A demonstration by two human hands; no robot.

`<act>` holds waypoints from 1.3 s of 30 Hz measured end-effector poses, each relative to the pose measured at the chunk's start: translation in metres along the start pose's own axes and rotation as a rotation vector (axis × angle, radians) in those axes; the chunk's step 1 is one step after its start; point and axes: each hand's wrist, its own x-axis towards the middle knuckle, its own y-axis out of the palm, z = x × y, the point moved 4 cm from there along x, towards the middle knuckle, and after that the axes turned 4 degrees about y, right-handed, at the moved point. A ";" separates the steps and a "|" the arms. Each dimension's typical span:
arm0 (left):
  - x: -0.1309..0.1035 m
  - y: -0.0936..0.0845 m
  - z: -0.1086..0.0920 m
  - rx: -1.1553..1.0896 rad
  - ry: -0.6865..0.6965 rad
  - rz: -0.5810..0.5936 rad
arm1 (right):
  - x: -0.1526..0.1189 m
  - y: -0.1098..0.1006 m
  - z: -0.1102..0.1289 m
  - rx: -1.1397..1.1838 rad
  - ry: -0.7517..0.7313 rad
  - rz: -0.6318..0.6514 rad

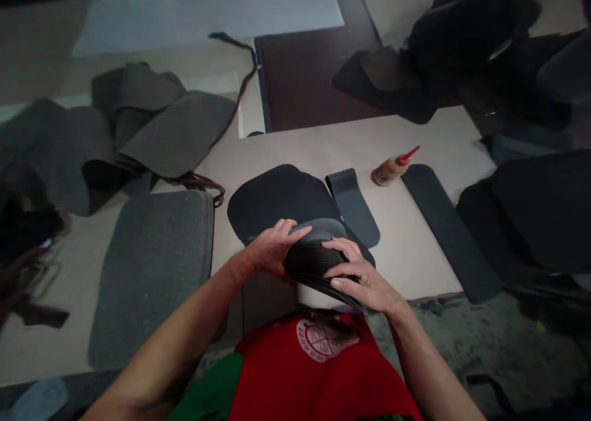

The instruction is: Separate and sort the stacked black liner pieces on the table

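Note:
Both hands grip a thick stack of thin black sheets with rounded ends [310, 260], held close to my body above the table's near edge. My left hand [272, 247] wraps the stack's left side, its thumb lying along the top. From the right, my right hand [362, 274] presses its curled fingers against the layered edges. Just beyond, a large dark rounded piece [281, 196] lies flat on the board. Beside it rests a dark strip with a folded end [354, 205]. What supports the stack from beneath is partly hidden.
A small bottle with a red nozzle [392, 165] stands to the right, near a long dark strip [447, 230]. Grey sheet pieces [175, 125] and a grey rounded slab [154, 267] lie left. Black material [471, 45] is heaped at the back right.

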 end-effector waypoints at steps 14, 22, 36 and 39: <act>0.000 0.001 0.001 0.002 0.005 -0.007 | -0.001 0.004 -0.003 -0.010 -0.038 -0.049; 0.000 0.001 0.001 0.006 0.008 -0.007 | -0.002 -0.001 -0.001 0.012 -0.005 0.015; 0.001 0.001 0.001 0.006 0.007 0.000 | -0.005 0.003 0.000 -0.012 -0.023 0.023; 0.000 0.001 0.000 0.001 0.008 0.000 | -0.007 0.001 0.001 0.002 -0.011 0.053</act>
